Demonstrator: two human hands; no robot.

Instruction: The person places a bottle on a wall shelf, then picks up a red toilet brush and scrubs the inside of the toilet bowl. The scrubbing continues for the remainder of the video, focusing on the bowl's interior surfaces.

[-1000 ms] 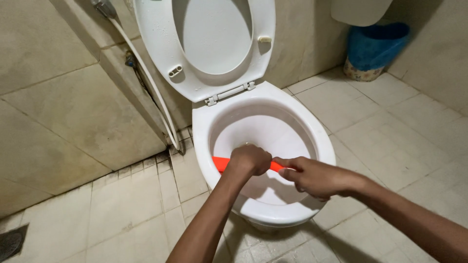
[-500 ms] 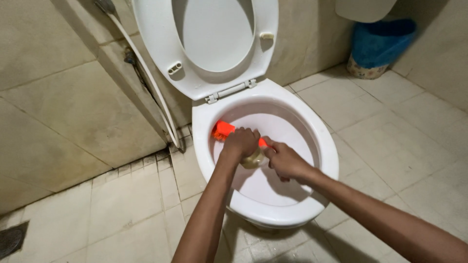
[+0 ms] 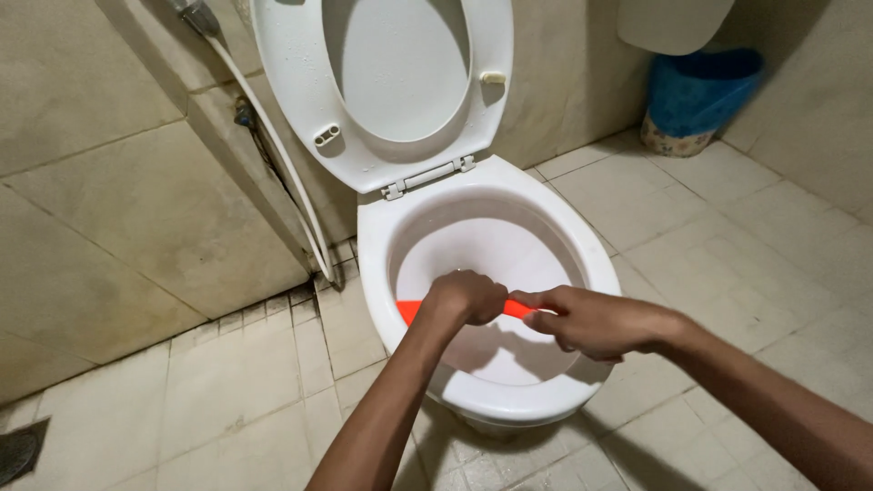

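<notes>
We are looking down from a single head-worn camera, standing just in front of the toilet bowl (image 3: 491,273) and facing the tiled wall behind it. We are tilting steeply downward and sitting close above the bowl, so it is filling the middle, with floor tiles showing to either side of it.

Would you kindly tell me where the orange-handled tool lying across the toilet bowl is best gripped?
Probably along its straight orange handle, from above: it lies roughly level across the white toilet bowl, with both ends showing. The left hand and right hand already close round its middle that way.
</notes>
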